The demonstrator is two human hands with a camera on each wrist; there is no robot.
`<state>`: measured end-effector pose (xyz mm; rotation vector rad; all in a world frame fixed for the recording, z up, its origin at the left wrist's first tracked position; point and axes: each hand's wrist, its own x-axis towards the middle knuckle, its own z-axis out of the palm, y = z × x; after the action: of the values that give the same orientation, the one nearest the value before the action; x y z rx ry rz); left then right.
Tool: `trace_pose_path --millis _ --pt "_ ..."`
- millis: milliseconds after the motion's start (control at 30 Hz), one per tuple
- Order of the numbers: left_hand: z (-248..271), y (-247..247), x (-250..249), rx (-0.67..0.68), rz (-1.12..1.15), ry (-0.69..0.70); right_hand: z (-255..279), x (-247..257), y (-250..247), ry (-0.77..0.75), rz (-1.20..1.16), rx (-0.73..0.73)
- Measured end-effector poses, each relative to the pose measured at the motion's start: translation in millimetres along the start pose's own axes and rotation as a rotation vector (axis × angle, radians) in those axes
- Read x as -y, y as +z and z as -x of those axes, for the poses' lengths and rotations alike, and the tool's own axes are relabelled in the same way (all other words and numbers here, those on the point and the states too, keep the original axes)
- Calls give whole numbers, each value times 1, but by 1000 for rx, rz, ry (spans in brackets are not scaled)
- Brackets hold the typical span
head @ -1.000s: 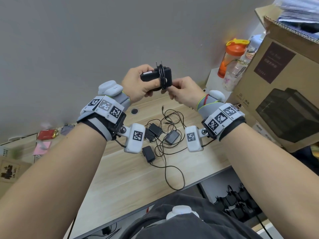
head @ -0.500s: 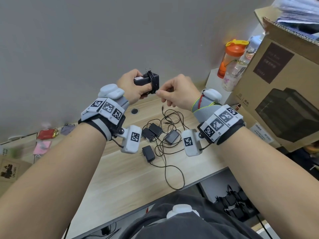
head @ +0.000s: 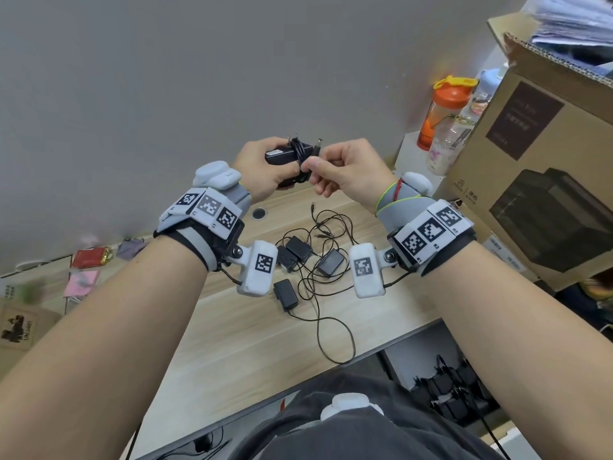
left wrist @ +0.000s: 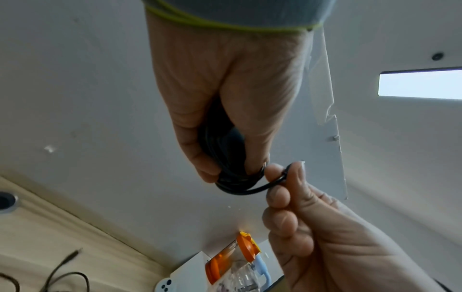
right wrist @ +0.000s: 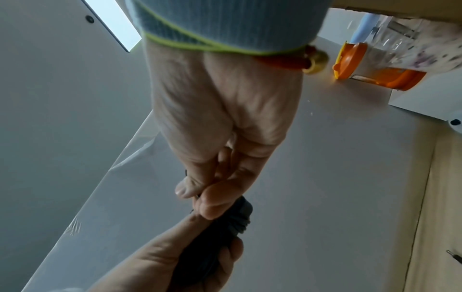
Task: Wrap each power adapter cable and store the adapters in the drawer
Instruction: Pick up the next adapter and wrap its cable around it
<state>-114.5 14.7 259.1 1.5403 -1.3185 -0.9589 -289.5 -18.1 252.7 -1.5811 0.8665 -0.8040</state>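
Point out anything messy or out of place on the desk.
Four adapters lie on the desk in a knot of loose cables, and one cable loop reaches the front edge. Nothing looks spilled or broken.

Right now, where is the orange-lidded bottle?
In the head view the orange-lidded bottle stands at the desk's far right, against the wall, beside a clear bottle and the cardboard box.
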Motion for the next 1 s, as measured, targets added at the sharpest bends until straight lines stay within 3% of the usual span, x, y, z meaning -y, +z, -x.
trace_pose_path --millis 233,567,733,833,1000 --pt "-1 6 -5 -20 41 -29 3 -3 8 37 144 69" --pt "6 11 -10 19 203 -163 1 0 9 123 206 9" --pt "7 13 -11 22 158 -171 -3 -2 9 189 265 -179" --pt "9 12 -13 34 127 -166 -8 -9 6 129 367 -361" --pt "10 14 -11 66 97 -123 -9 -7 7 19 387 -396"
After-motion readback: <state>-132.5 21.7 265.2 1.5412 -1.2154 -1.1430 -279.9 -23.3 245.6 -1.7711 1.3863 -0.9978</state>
